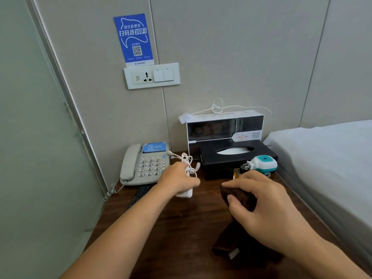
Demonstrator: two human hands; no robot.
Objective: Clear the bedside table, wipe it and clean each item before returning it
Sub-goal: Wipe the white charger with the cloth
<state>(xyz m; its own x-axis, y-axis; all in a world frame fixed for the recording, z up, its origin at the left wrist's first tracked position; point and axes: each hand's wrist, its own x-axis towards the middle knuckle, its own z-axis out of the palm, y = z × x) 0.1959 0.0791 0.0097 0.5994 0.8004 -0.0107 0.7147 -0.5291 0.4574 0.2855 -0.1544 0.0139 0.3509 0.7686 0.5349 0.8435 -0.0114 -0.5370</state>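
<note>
Under the left forearm a dark remote control lies mostly hidden, its far end tucked beneath the telephone. A small amber bottle is nearly covered by the right hand's knuckles, so only a corner shows. The lower end of the brown cloth fades into the dark wooden worktop, its edges hard to trace.

The left hand grips a white charger block with its coiled cable, held just above the worktop beside the telephone. The right hand pinches the bunched upper end of the cloth between thumb and fingers; the rest hangs down to the worktop below the wrist.

Beyond the right hand sits a black tissue box with a white and teal plug-in device at its near right corner. Behind those stands a black and white display box with a white cord looped on top. Right of the right hand lies the bed. High on the wall above the left hand are a socket panel and a blue WiFi sign.
</note>
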